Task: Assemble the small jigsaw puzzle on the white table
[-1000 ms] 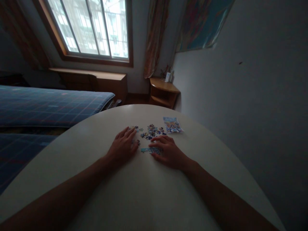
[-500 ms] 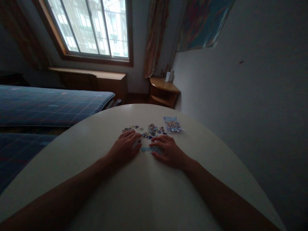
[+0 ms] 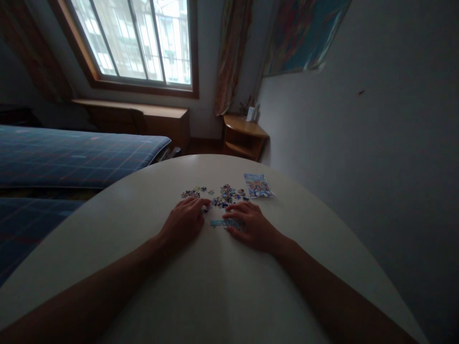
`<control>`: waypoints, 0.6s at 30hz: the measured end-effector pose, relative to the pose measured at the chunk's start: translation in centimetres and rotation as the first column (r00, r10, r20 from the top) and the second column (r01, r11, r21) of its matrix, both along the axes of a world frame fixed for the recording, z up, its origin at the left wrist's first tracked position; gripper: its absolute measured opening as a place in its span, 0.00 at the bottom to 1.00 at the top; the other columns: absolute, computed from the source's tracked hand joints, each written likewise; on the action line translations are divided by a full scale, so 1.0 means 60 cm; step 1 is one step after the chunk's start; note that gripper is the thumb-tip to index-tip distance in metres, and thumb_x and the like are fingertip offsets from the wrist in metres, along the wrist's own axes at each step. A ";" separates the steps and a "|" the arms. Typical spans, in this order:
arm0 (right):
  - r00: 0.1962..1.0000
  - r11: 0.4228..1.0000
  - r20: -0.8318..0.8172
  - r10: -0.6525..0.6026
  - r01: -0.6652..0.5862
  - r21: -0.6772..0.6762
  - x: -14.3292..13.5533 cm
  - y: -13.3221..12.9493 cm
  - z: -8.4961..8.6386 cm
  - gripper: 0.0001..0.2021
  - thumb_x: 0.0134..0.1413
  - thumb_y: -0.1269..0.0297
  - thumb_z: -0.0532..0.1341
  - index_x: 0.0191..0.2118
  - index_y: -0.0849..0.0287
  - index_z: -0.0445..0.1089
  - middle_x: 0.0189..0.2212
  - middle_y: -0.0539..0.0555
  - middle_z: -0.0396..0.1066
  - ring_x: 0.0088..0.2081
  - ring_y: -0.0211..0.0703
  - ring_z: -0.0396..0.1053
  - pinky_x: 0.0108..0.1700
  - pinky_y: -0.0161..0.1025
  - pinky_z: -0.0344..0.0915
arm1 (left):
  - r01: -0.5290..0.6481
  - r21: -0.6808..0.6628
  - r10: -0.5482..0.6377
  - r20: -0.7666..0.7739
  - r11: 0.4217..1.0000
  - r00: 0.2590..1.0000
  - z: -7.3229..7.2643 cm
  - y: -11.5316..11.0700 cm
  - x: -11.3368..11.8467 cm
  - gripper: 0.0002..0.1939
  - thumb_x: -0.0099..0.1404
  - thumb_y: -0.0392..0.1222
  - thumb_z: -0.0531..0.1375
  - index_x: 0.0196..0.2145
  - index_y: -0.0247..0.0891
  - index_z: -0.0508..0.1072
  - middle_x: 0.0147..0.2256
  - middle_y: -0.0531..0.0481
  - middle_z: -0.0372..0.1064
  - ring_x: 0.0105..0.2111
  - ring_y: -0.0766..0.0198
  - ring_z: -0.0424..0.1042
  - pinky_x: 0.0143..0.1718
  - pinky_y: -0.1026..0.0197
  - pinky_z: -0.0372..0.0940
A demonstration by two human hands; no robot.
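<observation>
Loose jigsaw pieces (image 3: 227,192) lie in a heap near the middle of the table, with a smaller cluster of pieces (image 3: 191,194) to its left. My left hand (image 3: 183,220) rests on the tabletop, its fingers stretched toward a few dark pieces (image 3: 205,209) at the heap's near left edge. In front of the heap lies a joined light-blue strip of puzzle (image 3: 217,223). My right hand (image 3: 254,226) covers the strip's right end, thumb and fingers apart on either side of it. Whether a small piece sits under the left fingertips is hidden.
A colourful picture sheet (image 3: 258,186) lies right of the heap on the round white table (image 3: 222,286). Beyond the table are a plaid mattress (image 3: 79,157) on the left and a wooden corner shelf (image 3: 245,126). A wall (image 3: 351,162) runs along the right.
My left thumb has drawn back to the left, away from the strip, and dark pieces by the left fingertips show differently. My right hand and the strip stay put.
</observation>
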State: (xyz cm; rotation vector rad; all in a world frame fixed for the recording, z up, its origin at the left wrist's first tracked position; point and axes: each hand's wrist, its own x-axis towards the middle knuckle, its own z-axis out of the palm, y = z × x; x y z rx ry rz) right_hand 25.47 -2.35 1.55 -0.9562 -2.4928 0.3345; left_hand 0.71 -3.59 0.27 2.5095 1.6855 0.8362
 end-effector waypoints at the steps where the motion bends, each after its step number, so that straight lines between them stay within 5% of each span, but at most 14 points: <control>1: 1.000 1.000 0.001 0.001 -0.001 0.003 0.000 0.000 0.000 0.14 0.59 0.60 0.64 0.51 0.49 0.73 0.54 0.55 0.71 0.58 0.51 0.63 0.61 0.54 0.54 | -0.010 -0.005 0.010 -0.005 1.000 1.000 0.000 0.000 0.000 0.24 0.58 0.26 0.55 0.51 0.38 0.72 0.48 0.44 0.75 0.50 0.52 0.72 0.54 0.45 0.67; 4: 1.000 1.000 0.003 0.000 0.000 0.005 0.001 0.000 0.001 0.14 0.59 0.61 0.64 0.51 0.49 0.73 0.54 0.55 0.71 0.58 0.51 0.64 0.61 0.55 0.54 | -0.010 -0.008 0.010 -0.007 1.000 1.000 0.001 0.000 0.003 0.24 0.58 0.25 0.55 0.51 0.37 0.73 0.48 0.43 0.75 0.51 0.51 0.72 0.55 0.44 0.67; 11: 1.000 1.000 0.001 0.000 0.000 0.005 0.001 -0.001 0.001 0.13 0.59 0.62 0.63 0.50 0.49 0.73 0.54 0.55 0.71 0.58 0.51 0.64 0.61 0.55 0.54 | 0.213 0.009 -0.213 0.022 0.977 0.977 0.000 0.000 0.006 0.15 0.66 0.31 0.56 0.49 0.39 0.72 0.47 0.46 0.76 0.50 0.55 0.72 0.55 0.47 0.67; 18: 0.998 0.998 -0.025 -0.051 0.052 0.032 0.000 0.002 -0.001 0.11 0.57 0.63 0.65 0.46 0.50 0.75 0.51 0.54 0.74 0.55 0.50 0.67 0.59 0.54 0.58 | 0.189 0.062 -0.188 -0.027 0.980 0.982 0.005 -0.002 0.007 0.12 0.67 0.33 0.58 0.48 0.39 0.73 0.43 0.46 0.77 0.46 0.53 0.73 0.51 0.45 0.68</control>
